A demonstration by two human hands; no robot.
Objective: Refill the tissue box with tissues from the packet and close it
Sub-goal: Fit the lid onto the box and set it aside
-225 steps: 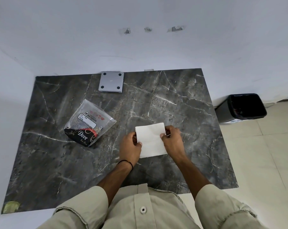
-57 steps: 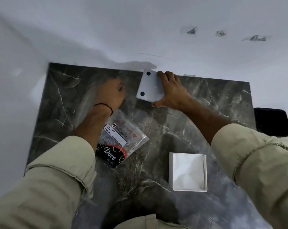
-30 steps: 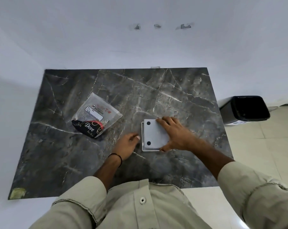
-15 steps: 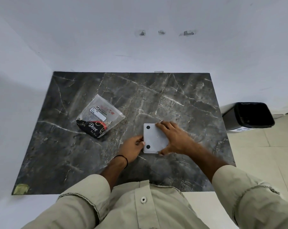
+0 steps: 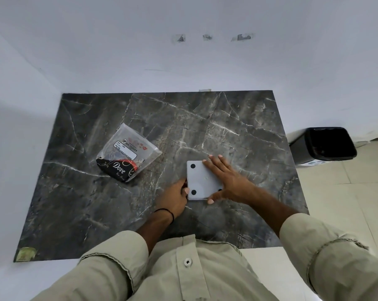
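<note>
Dark veined marble tabletop (image 5: 238, 131) against white walls. Left: crinkled clear plastic tissue packet (image 5: 128, 155), lying flat. Centre: left hand (image 5: 172, 197) pinching the edge of the square grey tissue box (image 5: 202, 181); right hand (image 5: 229, 180) spread flat on its lid. Right: black bin (image 5: 323, 144) on tiled floor

A dark table (image 5: 238, 131) with white lines like marble fills the middle of the frame. A clear tissue packet (image 5: 127, 155) lies left of center. A white box (image 5: 200, 178) sits near the center, bottom side up.
</note>
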